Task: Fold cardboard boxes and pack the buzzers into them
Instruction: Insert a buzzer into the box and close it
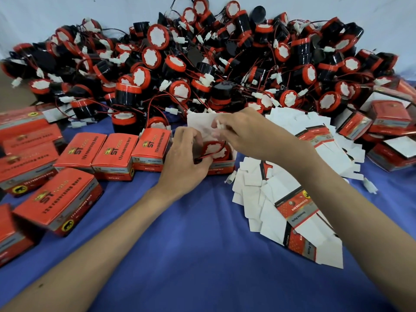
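Note:
An open red cardboard box (221, 168) stands on the blue cloth at the middle, its white lid flap (199, 122) up behind it. A black and red buzzer (213, 149) sits inside the box, white top showing. My left hand (186, 158) grips the box's left side, with the buzzer's red wire running under its thumb. My right hand (245, 131) pinches the buzzer's white plug (219, 126) above the box.
A big heap of loose buzzers (202, 64) fills the back of the table. Several closed red boxes (99, 154) lie to the left. A fanned stack of flat box blanks (286, 199) lies to the right, with more red boxes (391, 122) beyond it.

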